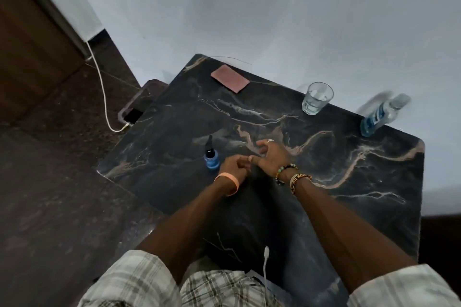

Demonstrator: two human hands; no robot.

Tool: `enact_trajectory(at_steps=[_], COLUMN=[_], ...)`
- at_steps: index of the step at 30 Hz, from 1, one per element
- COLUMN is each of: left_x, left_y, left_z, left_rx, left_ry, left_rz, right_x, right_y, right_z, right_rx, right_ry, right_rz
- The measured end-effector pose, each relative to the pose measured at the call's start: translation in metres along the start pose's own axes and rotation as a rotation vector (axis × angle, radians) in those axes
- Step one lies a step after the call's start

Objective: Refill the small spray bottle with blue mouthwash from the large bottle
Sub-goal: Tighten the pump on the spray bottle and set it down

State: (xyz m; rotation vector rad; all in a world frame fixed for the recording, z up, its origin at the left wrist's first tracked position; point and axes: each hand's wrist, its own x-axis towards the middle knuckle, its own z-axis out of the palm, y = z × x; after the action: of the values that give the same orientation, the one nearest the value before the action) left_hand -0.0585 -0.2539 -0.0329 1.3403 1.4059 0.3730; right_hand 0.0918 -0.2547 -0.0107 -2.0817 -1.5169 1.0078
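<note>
Spray bottle (211,157): tabletop (324,157) left edge, within our reach.
Large bottle (381,114): far right corner, untouched.
Hands (249,162): together, holding nothing.

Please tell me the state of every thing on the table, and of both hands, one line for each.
Small spray bottle: upright, black top on, blue inside.
Large bottle: upright, capped, partly full.
Glass: upright, some clear liquid.
Pink card: lying flat.
Phone: cable plugged in.
Left hand: loosely curled, empty.
Right hand: open, empty.

Both forearms reach forward, converging; the left hand (233,166) is loosely curled, touching the right hand (270,157), fingers spread.
</note>
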Motion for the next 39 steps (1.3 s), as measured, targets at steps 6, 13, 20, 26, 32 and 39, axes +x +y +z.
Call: enact_trajectory(at_steps=[6,13,20,26,32,39], left_x=[-0.028,-0.039,-0.024,-0.015,0.007,0.043], left_y=[-0.046,-0.062,-0.050,-0.045,-0.025,0.025], left_z=[-0.045,-0.086,-0.097,-0.096,-0.094,-0.089], left_rx=[-0.081,-0.088,-0.124,-0.023,-0.007,0.039], left_ry=[0.054,0.327,0.266,0.256,0.223,0.174], left_rz=[-0.155,-0.138,-0.059,-0.017,0.033,0.175], right_x=[0.005,0.004,-0.005,-0.001,0.013,0.039], right_y=[-0.021,-0.039,-0.057,-0.063,-0.067,-0.070], right_z=[0.028,0.057,0.083,0.087,0.070,0.031], right_rx=[-0.070,-0.080,0.062,0.082,0.127,0.176], right_ry=[-0.149,-0.199,-0.129,-0.103,-0.052,0.093], right_rz=[-0.080,-0.107,-0.086,-0.084,-0.072,-0.077])
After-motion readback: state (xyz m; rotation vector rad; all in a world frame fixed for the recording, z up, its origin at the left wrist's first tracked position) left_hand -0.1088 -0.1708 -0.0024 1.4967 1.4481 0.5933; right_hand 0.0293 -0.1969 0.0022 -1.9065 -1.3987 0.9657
